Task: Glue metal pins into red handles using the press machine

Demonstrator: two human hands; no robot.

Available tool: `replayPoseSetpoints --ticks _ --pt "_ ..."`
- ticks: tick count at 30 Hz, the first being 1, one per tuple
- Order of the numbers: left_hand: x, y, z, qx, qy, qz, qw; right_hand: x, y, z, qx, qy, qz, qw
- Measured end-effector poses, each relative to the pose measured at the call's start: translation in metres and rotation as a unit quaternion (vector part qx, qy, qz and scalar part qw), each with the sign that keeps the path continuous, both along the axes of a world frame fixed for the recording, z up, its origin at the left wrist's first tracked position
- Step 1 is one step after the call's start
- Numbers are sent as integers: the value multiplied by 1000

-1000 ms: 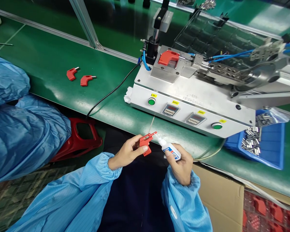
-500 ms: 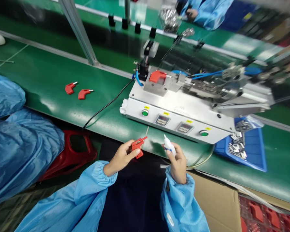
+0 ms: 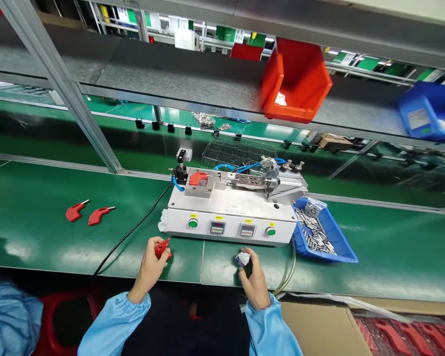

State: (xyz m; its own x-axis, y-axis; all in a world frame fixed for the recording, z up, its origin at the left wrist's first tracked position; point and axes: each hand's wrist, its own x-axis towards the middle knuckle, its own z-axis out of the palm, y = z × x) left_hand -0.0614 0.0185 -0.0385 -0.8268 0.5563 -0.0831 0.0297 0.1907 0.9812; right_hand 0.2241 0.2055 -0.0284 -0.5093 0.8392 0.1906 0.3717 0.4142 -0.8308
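While my left hand (image 3: 151, 262) pinches a small red angled plastic piece (image 3: 162, 248) between thumb and curled fingers, my right hand (image 3: 256, 282) is part-way open, thumb and forefinger spread beside a small white plastic bottle with a dark label (image 3: 242, 258). The bottle lies close against those fingertips; I can't tell from here whether they grip it or only touch it. I have the red piece at the front of the smooth green worktop (image 3: 218, 269), just before the left end of a white metal bench machine (image 3: 230, 203) with green buttons and small counters on its face. Another red plastic piece (image 3: 198, 178) sits in the steel fixture on top of that machine, near its left end.

Off to my left, two red angled pieces with silvery metal pins (image 3: 99, 215) lie side by side on the green surface, apart from each other. A thin black cable (image 3: 133, 228) runs between them and the machine. At the machine's right end I see a blue plastic tray (image 3: 343, 247) with many loose short metal cylinders (image 3: 319, 241) in it, and, below the worktop's edge, a brown cardboard flap (image 3: 315, 326).
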Motion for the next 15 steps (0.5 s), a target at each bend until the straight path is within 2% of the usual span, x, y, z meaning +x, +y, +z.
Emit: replayPoseSetpoints --ticks 2,4,7,11,13,15 --pt "-6 -6 -9 -4 29 14 999 8 5 7 9 17 -34 999" --pt "-10 -10 -16 -1 51 35 998 11 12 23 23 44 -79 996" --pt "-11 -8 -23 -2 87 42 995 2 25 63 76 85 -100 988" --pt "-5 -4 -29 -53 176 19 983 -37 41 126 159 101 1 982" --pt "-2 -7 -30 -83 205 13 975 -58 49 147 180 106 54 976" --pt "-1 -12 -29 -118 204 9 972 -71 58 157 193 115 69 972"
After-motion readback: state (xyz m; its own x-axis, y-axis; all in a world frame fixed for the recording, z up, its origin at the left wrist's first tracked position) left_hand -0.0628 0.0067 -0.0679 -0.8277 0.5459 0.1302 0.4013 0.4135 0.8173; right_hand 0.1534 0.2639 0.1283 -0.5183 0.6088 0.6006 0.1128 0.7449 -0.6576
